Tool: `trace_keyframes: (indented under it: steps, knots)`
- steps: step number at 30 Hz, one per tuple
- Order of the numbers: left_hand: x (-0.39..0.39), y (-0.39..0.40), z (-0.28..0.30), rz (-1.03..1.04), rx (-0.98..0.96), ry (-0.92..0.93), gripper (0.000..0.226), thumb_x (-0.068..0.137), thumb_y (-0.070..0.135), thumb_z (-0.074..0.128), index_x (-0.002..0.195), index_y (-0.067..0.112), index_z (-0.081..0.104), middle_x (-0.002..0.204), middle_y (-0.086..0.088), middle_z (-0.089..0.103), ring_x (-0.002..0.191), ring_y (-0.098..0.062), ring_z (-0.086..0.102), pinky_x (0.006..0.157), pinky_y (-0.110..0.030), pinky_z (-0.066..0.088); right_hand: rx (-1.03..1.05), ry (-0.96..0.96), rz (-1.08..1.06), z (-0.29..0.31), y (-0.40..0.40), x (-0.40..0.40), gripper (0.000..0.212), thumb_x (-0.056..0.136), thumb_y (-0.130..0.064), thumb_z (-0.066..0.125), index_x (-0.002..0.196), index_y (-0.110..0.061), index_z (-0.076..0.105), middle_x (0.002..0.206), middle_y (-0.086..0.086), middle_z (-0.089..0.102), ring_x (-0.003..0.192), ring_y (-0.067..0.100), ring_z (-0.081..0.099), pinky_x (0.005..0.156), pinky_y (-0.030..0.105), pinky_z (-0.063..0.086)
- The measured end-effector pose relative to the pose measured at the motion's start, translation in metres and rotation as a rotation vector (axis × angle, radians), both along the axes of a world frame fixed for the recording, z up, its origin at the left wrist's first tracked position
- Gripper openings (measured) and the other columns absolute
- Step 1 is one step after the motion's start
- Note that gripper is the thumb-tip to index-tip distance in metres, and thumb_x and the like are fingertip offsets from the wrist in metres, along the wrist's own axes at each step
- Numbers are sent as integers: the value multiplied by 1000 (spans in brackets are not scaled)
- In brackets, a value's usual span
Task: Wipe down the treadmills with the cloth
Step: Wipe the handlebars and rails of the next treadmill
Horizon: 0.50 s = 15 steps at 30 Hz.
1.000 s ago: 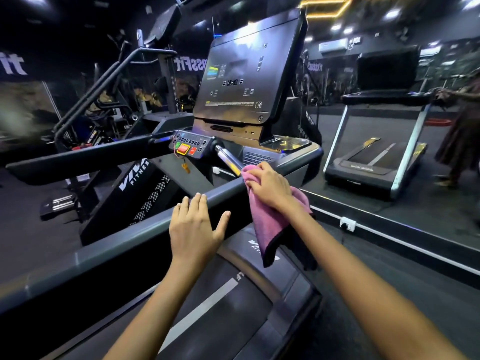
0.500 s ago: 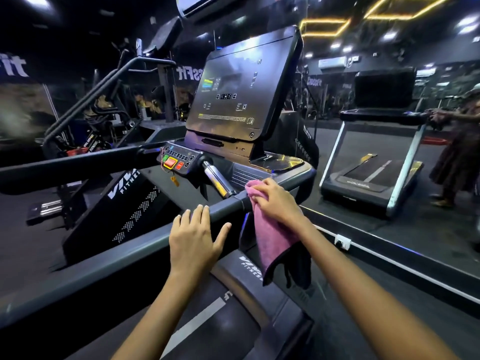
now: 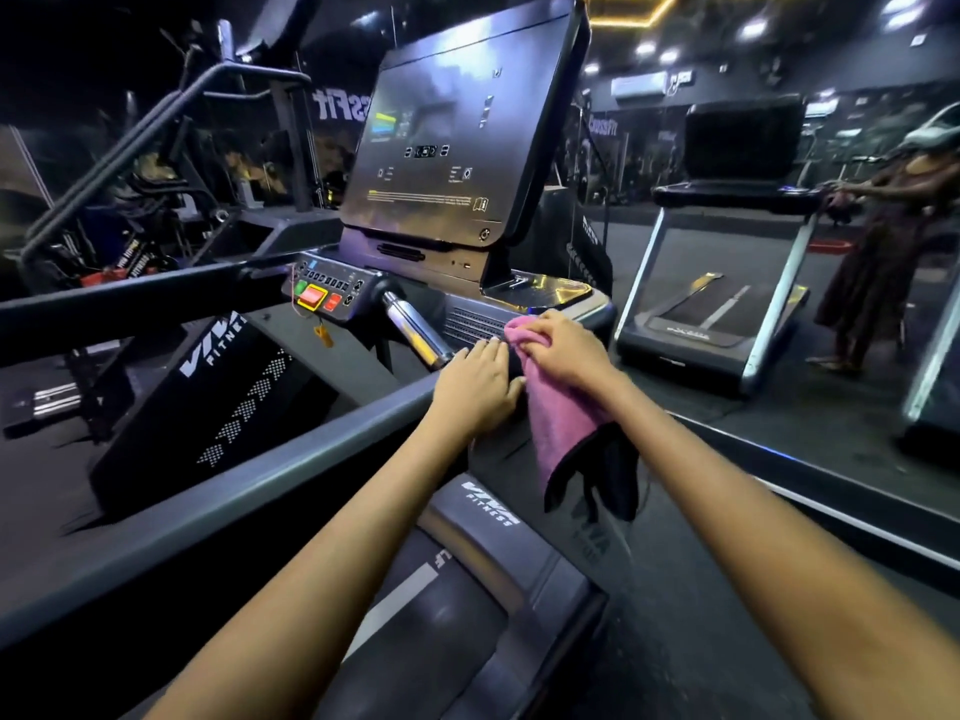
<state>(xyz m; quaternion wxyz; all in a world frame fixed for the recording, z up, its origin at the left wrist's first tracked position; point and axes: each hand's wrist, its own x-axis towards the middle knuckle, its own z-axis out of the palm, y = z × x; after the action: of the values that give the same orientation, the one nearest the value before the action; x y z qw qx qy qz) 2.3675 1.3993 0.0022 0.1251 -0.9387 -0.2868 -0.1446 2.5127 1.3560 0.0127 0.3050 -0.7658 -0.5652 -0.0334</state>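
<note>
Dark grey and black plastic covers the treadmill, the largest item in view; its belt and the motor cover marked "VIVA FITNESS" lie at the lower centre. The console screen stands tilted back above the control panel, which carries a green, a yellow-framed red and a small red button. A grey side handrail runs diagonally from the lower left up to the console base. A chrome grip bar projects below the control panel toward the hands. In the mirror to the right, a second treadmill and a standing person are visible.

The pink cloth is draped over the upper end of the handrail, its dark-edged lower part hanging free. The right hand grips the bunched top of the cloth with curled fingers. The left hand rests flat on the handrail, just beside the cloth, fingers straight and pressed together.
</note>
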Motion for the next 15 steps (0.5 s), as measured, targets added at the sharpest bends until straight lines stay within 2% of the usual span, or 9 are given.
trace_keyframes:
  steps: [4, 9, 13, 15]
  knots:
    - [5, 5, -5, 10, 64, 7, 58, 98, 39, 32, 141, 1, 26, 146, -15, 33, 133, -26, 32, 104, -36, 28, -16, 17, -38, 3, 9, 18, 29, 91, -31, 52, 117, -35, 63, 117, 4, 56, 110, 26, 55, 94, 37, 44]
    - [9, 10, -5, 20, 54, 25, 56, 100, 31, 28, 145, 0, 18, 153, -14, 23, 139, -25, 23, 110, -35, 23, 33, 107, 52, -6, 9, 37, 25, 88, -31, 57, 111, -36, 66, 109, -1, 59, 106, 22, 57, 97, 39, 43]
    - [17, 11, -1, 31, -1, 5, 48, 101, 32, 27, 138, 2, 30, 148, -13, 32, 132, -26, 32, 104, -35, 28, -46, 38, -55, 5, 18, 60, 30, 90, -34, 52, 118, -32, 63, 120, 2, 57, 112, 27, 55, 94, 36, 43]
    - [27, 11, 1, 70, -38, 7, 48, 101, 34, 25, 134, 1, 34, 144, -14, 36, 130, -27, 34, 104, -35, 27, -67, -18, -19, 6, 17, 65, 30, 91, -33, 52, 120, -31, 62, 120, 4, 55, 110, 27, 54, 92, 35, 41]
